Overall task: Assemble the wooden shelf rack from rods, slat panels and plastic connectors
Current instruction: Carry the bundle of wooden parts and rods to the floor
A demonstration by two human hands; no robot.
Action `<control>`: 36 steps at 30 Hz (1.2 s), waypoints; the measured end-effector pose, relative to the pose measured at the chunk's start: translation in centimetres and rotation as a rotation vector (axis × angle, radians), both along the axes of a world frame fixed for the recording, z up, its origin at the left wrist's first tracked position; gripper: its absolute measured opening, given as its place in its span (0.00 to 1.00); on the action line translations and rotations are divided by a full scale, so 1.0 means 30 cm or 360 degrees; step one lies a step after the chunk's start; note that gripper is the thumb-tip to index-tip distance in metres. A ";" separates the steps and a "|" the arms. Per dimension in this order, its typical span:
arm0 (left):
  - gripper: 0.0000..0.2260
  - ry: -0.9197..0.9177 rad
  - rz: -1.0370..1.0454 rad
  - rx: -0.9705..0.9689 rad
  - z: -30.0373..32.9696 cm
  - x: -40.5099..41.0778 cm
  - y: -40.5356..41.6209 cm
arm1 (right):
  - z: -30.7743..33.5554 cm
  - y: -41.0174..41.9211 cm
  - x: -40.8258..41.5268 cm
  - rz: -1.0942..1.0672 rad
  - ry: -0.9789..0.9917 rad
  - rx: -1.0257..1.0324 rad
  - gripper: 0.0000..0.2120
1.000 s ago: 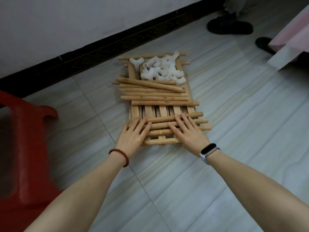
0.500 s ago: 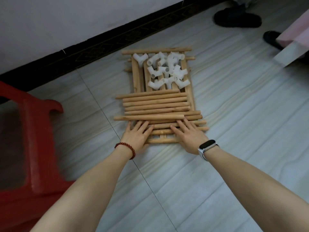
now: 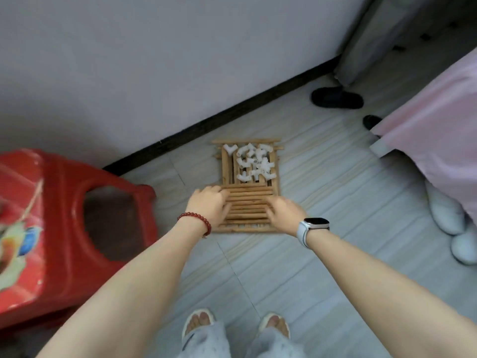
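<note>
Wooden rods (image 3: 249,204) lie side by side in a row across the near half of a slat panel (image 3: 225,164), which rests flat on the pale tiled floor (image 3: 322,192) in the middle of the frame. White plastic connectors (image 3: 254,161) are heaped on the far half of the panel, close to the dark skirting of the wall. The left hand (image 3: 210,205), with a red bead bracelet (image 3: 196,219) at its wrist, rests on the left ends of the rods, its fingers bent over them. The right hand (image 3: 284,211), with a watch (image 3: 313,224) at its wrist, lies on the right ends; the picture is blurred there, and I cannot tell if these hands grip the rods or only press them. A red plastic stool (image 3: 51,228) stands at the left of the frame.
</note>
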State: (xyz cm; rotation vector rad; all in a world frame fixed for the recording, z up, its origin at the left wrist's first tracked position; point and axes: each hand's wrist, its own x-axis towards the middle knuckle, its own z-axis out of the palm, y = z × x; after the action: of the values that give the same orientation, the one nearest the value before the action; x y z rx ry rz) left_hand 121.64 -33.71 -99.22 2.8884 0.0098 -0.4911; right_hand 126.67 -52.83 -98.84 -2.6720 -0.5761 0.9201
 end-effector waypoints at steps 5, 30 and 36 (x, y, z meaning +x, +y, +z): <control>0.17 -0.0316 0.0203 -0.0153 0.637 -0.060 0.091 | 0.615 0.112 -0.031 -0.0005 -0.0082 0.0244 0.16; 0.11 -0.1306 0.2080 0.0440 2.447 -1.982 0.362 | 2.291 0.953 -1.479 0.1626 -0.0177 0.1412 0.12; 0.10 -0.1464 0.2418 0.0817 2.654 -2.656 0.332 | 2.504 1.125 -2.125 0.2052 -0.0120 0.1647 0.11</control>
State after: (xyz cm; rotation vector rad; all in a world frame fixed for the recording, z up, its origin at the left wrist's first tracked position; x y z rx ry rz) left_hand 41.96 -23.74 -19.62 2.1903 2.0676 1.1599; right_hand 62.93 -19.08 -23.71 -1.2067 -2.1298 0.4355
